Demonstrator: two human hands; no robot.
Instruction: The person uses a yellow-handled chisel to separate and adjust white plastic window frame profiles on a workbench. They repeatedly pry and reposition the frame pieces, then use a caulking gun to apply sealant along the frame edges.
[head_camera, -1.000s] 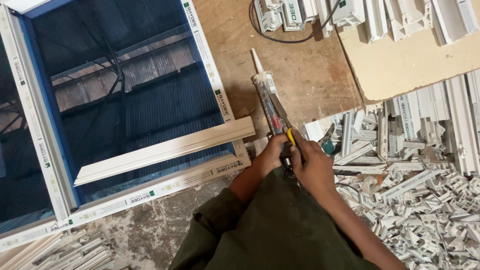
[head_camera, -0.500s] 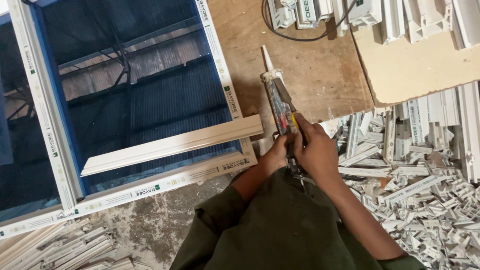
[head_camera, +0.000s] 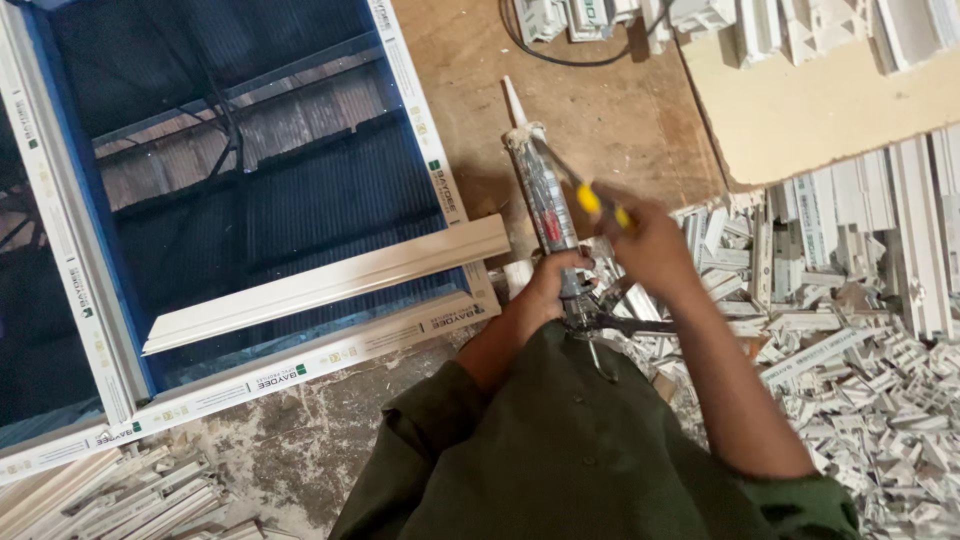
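Head view: caulking gun (head_camera: 548, 205) w/ sealant tube lies over wooden bench (head_camera: 640, 120), nozzle pointing away from person, handle end near body. Left hand (head_camera: 553, 285) wrapped around rear of gun by trigger frame. Right hand (head_camera: 650, 245) closed on yellow-handled tool (head_camera: 600, 205), its dark tip touching tube near the nozzle end. Just left of gun: white window frame (head_camera: 440, 190) w/ dark glass, a loose white strip (head_camera: 330, 282) lying across its lower corner. Right of hands: heap of white profile offcuts (head_camera: 860, 340). Far side of bench: black cable (head_camera: 560, 58), pale board (head_camera: 820, 110)
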